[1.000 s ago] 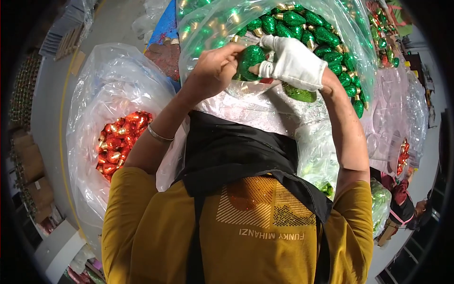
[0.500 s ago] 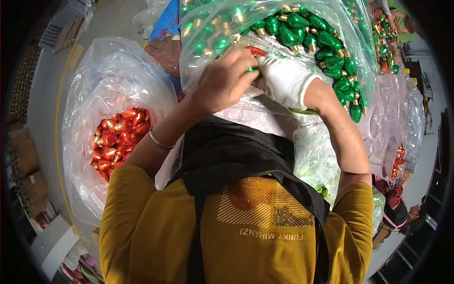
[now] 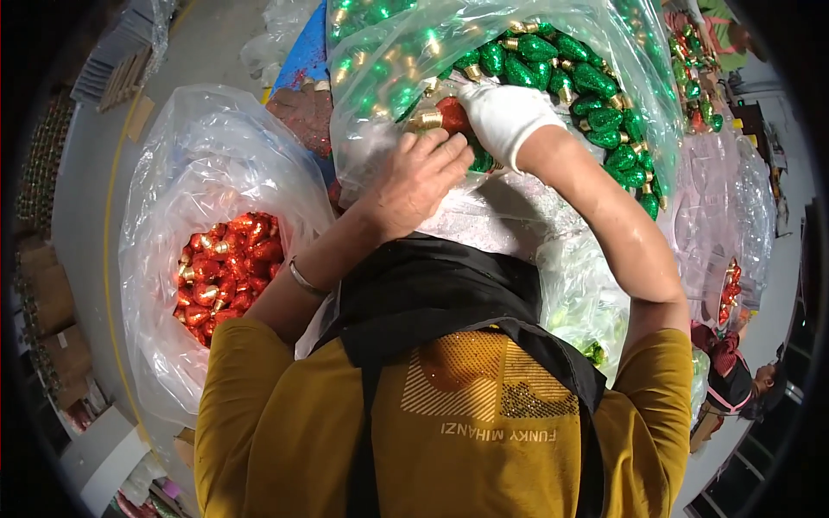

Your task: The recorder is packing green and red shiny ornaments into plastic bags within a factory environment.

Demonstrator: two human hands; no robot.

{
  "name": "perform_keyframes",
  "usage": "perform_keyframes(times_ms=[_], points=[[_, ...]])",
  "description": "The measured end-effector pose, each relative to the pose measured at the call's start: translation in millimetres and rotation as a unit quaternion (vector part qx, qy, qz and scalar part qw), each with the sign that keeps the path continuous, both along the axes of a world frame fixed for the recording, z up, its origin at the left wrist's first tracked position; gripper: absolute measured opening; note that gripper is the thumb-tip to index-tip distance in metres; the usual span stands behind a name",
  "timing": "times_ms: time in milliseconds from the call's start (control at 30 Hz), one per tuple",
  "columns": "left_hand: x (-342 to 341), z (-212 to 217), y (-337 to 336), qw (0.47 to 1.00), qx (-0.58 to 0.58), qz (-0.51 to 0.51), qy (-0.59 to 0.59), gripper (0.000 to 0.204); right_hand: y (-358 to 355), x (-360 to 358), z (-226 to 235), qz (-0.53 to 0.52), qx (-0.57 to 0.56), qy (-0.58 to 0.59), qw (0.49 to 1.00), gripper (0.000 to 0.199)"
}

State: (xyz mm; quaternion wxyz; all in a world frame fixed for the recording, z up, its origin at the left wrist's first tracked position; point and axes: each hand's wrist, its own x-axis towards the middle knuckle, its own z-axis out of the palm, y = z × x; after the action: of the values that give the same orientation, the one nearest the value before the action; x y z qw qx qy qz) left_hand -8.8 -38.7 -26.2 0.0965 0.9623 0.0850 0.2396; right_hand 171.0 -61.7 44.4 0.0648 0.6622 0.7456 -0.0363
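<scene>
a red glittered bulb-shaped ornament with a gold cap (image 3: pixel 440 115) sits at the mouth of a large clear plastic bag of green ornaments (image 3: pixel 596 82), right at the middle top of the view. the bare left hand (image 3: pixel 414 181) lies just below it, fingers curled, their tips touching the red piece or the things beside it; whether it grips the ornament outright cannot be told. the right hand (image 3: pixel 505 116), in a white glove, is closed over something just to the right of the red ornament, touching it, with green glitter showing beneath the glove.

to handle this well, it seems best to keep the red piece pinched by its gold cap, not its glittered body, and to hold the bag's edge down so the green ones do not spill.

to the person's left stands a second clear bag of red ornaments (image 3: pixel 224 268), well apart from both hands. a thin bangle (image 3: pixel 304 281) circles the left wrist. the person wears a mustard shirt (image 3: pixel 285 414) under a black apron (image 3: pixel 432 293). more bagged ornaments crowd the right edge, and the grey floor (image 3: pixel 86 190) shows at far left.
</scene>
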Motion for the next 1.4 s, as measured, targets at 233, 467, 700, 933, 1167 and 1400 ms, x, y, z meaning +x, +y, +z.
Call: perform_keyframes(times_ms=[233,467,700,933,1167,1400], points=[[-7.8,-5.0,13.4,0.998,0.015,0.004,-0.059,0.036,19.0,1.9,6.9,0.088,0.009,0.04,0.995,0.017],[-3.2,3.5,11.6,0.995,0.087,0.032,0.022,0.042,30.5,8.3,6.1,-0.039,0.071,0.301,0.95,0.016],[1.8,4.5,11.2,0.997,0.066,0.036,0.02,0.04,41.2,9.1,-9.6,-0.056,0.167,0.297,0.938,0.021],[-1.6,-3.1,5.3,0.991,0.11,0.062,0.043,0.044,48.1,-11.1,-14.5,-0.072,0.189,0.187,0.961,0.03],[4.3,4.4,0.5,0.993,0.095,0.03,0.056,0.046,55.5,9.7,-40.5,-0.12,-0.027,0.159,0.98,0.051],[4.3,11.3,-4.9,0.999,0.04,0.018,0.022,0.048,47.1,15.1,-49.2,-0.092,0.147,0.203,0.964,0.054]])
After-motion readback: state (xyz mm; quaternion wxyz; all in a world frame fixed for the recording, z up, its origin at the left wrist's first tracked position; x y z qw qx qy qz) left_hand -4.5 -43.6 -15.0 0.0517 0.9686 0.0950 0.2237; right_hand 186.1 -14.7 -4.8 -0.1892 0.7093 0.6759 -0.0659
